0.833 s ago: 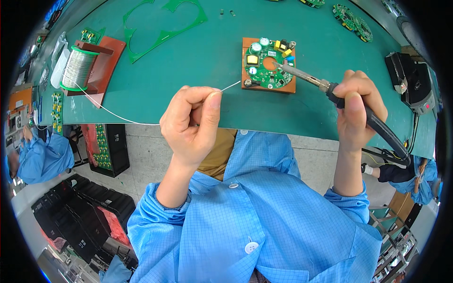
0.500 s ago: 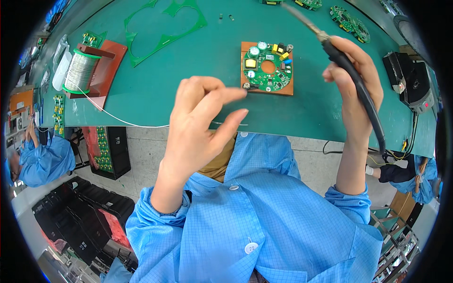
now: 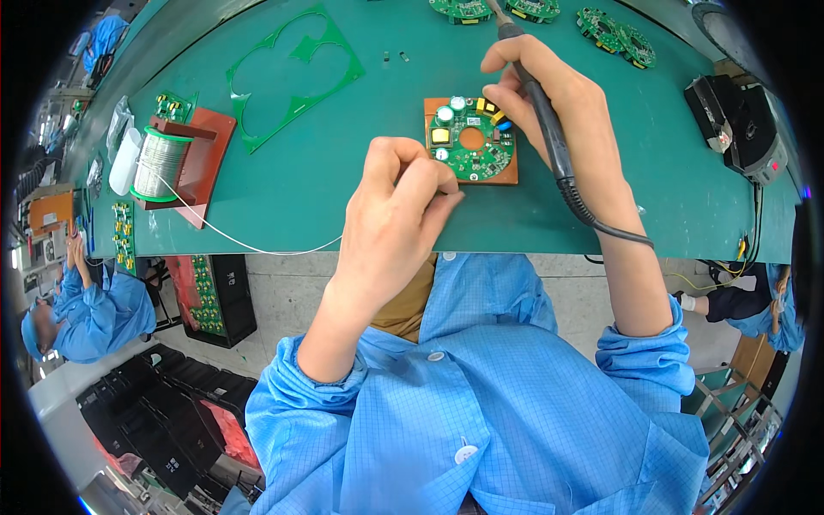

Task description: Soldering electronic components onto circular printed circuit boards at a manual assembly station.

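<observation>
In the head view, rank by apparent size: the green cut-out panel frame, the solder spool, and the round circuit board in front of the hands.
1. Green cut-out panel frame, clearly the largest.
2. Round circuit board and solder spool: these look about alike, and fisheye bending toward the rim makes ranking them unsure.

Both forearms reach forward, sleeves pushed back to bare skin.

The left hand [image 3: 396, 225] is loosely curled, back upward, fingers [image 3: 421, 184] bent and bunched near the thumb. The right hand [image 3: 562, 107] sits farther forward and higher, its fingers closed in a pen-like grip, wrist bent inward.
</observation>
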`<action>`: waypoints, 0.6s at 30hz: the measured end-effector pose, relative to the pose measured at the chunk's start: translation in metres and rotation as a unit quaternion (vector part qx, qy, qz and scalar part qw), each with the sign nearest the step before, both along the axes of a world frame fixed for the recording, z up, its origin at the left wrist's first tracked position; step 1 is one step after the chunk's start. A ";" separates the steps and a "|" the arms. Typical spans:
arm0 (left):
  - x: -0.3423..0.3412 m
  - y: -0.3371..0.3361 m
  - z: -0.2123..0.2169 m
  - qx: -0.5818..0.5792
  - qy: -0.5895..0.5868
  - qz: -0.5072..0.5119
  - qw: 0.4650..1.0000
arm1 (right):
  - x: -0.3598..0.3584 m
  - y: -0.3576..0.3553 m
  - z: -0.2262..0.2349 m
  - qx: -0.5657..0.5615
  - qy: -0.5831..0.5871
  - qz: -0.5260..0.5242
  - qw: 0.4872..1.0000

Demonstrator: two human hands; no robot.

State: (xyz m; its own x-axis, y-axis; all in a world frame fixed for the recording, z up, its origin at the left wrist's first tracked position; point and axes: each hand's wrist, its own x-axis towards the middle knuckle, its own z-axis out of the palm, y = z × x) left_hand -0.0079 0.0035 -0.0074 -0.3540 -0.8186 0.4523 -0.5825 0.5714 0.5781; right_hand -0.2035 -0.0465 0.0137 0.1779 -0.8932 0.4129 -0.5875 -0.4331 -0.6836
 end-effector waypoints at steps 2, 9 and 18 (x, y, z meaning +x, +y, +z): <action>0.005 -0.002 0.003 0.009 0.016 -0.028 0.999 | 0.001 -0.001 -0.002 -0.035 0.008 -0.001 0.999; 0.001 0.002 0.008 0.076 0.022 0.045 0.996 | -0.011 0.018 0.004 -0.031 -0.014 -0.006 0.999; -0.007 0.006 0.002 0.045 -0.010 0.087 0.995 | -0.006 0.026 -0.013 -0.060 -0.025 0.002 0.998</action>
